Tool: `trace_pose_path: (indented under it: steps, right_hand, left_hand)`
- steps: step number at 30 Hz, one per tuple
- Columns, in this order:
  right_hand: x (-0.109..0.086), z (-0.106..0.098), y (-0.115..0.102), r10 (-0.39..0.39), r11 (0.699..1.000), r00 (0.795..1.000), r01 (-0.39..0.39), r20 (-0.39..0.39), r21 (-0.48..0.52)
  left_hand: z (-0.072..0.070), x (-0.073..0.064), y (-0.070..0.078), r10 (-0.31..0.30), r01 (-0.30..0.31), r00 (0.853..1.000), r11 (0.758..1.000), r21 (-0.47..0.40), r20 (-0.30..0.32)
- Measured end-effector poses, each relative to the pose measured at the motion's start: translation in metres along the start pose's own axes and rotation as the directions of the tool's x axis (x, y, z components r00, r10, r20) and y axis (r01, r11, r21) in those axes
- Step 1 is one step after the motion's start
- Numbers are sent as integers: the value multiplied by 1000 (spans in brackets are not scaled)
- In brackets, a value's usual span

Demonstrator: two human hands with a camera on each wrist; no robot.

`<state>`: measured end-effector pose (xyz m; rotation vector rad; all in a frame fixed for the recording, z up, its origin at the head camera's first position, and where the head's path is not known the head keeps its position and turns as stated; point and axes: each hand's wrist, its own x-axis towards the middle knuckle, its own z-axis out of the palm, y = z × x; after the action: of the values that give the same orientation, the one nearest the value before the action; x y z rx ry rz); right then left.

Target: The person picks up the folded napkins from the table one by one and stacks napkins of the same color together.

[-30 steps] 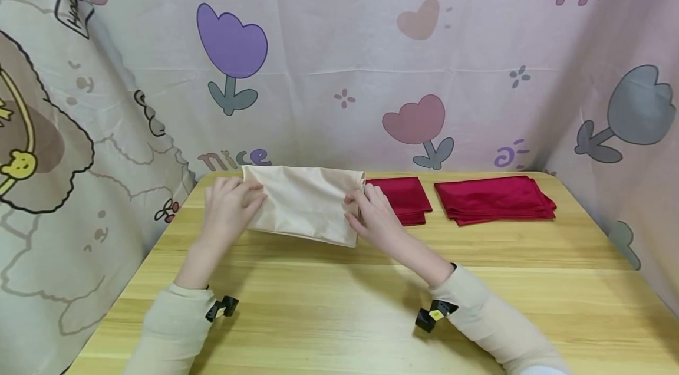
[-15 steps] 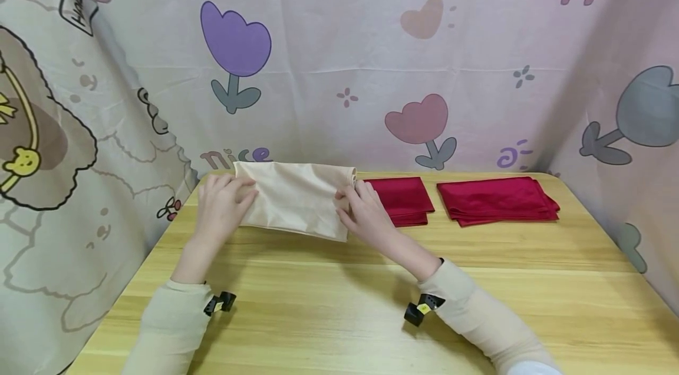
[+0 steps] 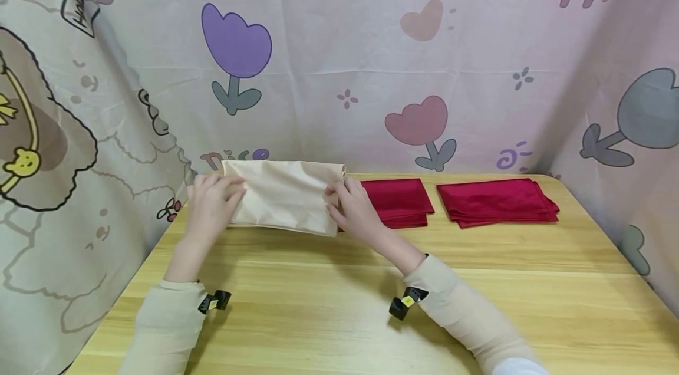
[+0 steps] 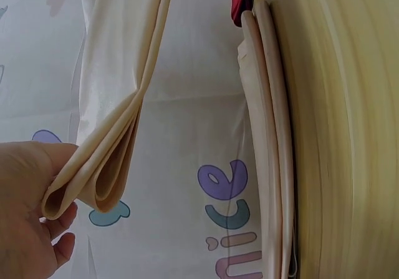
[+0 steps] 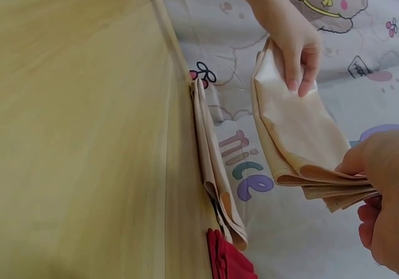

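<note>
A folded cream satin cloth [image 3: 283, 195] hangs above the far left part of the table, stretched between both hands. My left hand [image 3: 209, 204] pinches its left end, thumb against the near face. At the opposite end, my right hand [image 3: 355, 207] grips the stacked layers between thumb and fingers. Several looped folds show at the ends in the wrist views. Below the held cloth, a second folded cream cloth [image 5: 215, 163] lies on the table, as the right wrist view shows; from the head view the held one hides it.
To the right of my right hand lies a folded red cloth [image 3: 400, 201], partly covered by that hand in the head view. Another folded red cloth [image 3: 498, 201] is farther right on the wooden table [image 3: 318, 310]. A patterned curtain [image 3: 329, 39] stands behind the table.
Both hands have carried the cream cloth to the left, over the far left part of the table. The red cloths lie where they were.
</note>
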<state>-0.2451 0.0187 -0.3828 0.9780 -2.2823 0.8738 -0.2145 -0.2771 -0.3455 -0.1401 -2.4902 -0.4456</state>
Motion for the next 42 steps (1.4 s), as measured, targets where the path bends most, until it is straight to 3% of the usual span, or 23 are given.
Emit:
trace_pose_path:
  steps: [10, 23, 42]
  right_hand:
    - [8, 14, -2, 12, 1000, 1000, -12, -4, 24]
    - [13, 37, 0, 49, 999, 999, -49, 7, 3]
    - [27, 65, 1, 103, 994, 995, -103, 4, -44]
  left_hand:
    - [-4, 1, -8, -16, 16, 999, 1000, 4, -31]
    - [-5, 1, -18, -90, 90, 995, 996, 8, 36]
    - [-2, -1, -37, -126, 124, 987, 992, 23, 98]
